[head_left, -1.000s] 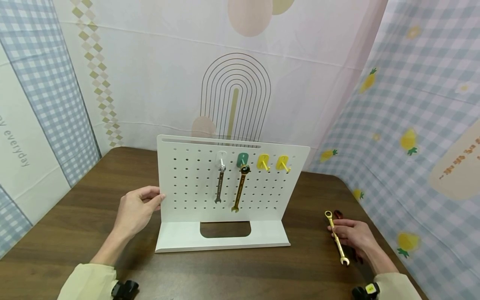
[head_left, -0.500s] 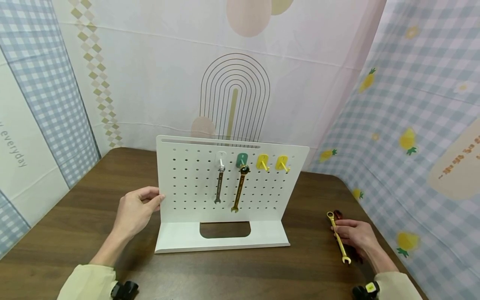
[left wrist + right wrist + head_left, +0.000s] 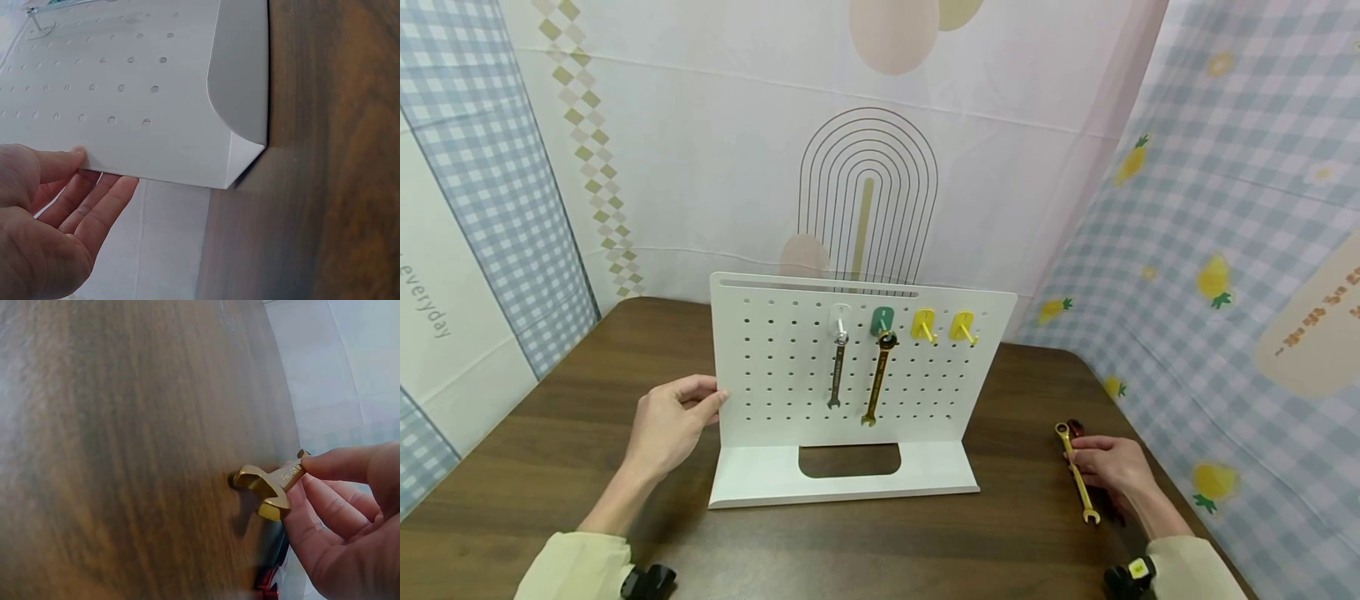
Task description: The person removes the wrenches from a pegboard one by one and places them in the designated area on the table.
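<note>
My left hand [image 3: 666, 425] grips the left edge of a white pegboard stand [image 3: 760, 429], thumb on the front and fingers behind, as the left wrist view shows. At the right, my right hand [image 3: 1116, 467] pinches a gold combination wrench [image 3: 290, 475] between thumb and fingers, its open end toward the wrist camera. A dark red wrench [image 3: 269, 581] lies just beside it, largely hidden by the hand. On the board, a silver wrench [image 3: 837, 375] hangs from a white hook [image 3: 840, 317] and a dark bronze wrench [image 3: 877, 383] from a green hook [image 3: 882, 320].
Two yellow hooks [image 3: 923, 323] are at the board's upper right with nothing hanging on them. The board stands on a brown wooden table [image 3: 850, 550]. Patterned cloth [image 3: 1180, 275] encloses the table at the back and sides.
The gold wrench has shifted slightly right in my right hand and its tilt has changed a little. My left hand keeps its hold on the board.
</note>
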Tool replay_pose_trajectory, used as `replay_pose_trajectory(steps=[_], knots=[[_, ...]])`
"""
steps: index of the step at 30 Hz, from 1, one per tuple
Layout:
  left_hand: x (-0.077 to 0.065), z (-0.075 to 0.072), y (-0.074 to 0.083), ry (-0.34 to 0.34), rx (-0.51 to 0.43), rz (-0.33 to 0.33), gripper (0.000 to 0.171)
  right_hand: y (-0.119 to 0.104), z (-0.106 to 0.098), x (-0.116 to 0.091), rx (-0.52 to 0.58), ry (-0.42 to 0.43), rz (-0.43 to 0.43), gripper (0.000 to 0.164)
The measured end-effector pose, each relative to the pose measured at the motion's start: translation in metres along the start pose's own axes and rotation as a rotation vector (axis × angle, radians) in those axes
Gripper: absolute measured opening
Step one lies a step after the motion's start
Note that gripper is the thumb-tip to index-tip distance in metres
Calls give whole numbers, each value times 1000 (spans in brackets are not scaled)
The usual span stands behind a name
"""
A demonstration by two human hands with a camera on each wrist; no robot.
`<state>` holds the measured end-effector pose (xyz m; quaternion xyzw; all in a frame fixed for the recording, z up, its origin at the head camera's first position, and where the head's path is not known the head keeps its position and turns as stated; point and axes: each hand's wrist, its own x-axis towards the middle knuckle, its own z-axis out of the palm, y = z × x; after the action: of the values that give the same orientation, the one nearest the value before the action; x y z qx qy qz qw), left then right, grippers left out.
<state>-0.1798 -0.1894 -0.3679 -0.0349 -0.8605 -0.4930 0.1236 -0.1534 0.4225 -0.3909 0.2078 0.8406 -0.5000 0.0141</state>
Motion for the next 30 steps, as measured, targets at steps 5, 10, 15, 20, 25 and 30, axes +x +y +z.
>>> replay_pose_trajectory(steps=[5,10,15,20,25,30], knots=[[0,0,0,-2,0,-2,24,-1,-1,0,-35,11,-5,35],[0,0,-1,-3,1,-3,24,-1,-1,0,-89,27,-23,35],[0,0,-1,-1,-5,-5,24,0,-1,2,-103,39,-32,37],[-1,0,-1,1,-5,-6,24,0,-1,3,-115,56,-37,37],[-1,0,-1,0,-1,-10,24,-1,-1,1,-129,63,-45,36],[0,0,-1,0,-6,-9,24,-1,-1,0,-144,71,-47,36]])
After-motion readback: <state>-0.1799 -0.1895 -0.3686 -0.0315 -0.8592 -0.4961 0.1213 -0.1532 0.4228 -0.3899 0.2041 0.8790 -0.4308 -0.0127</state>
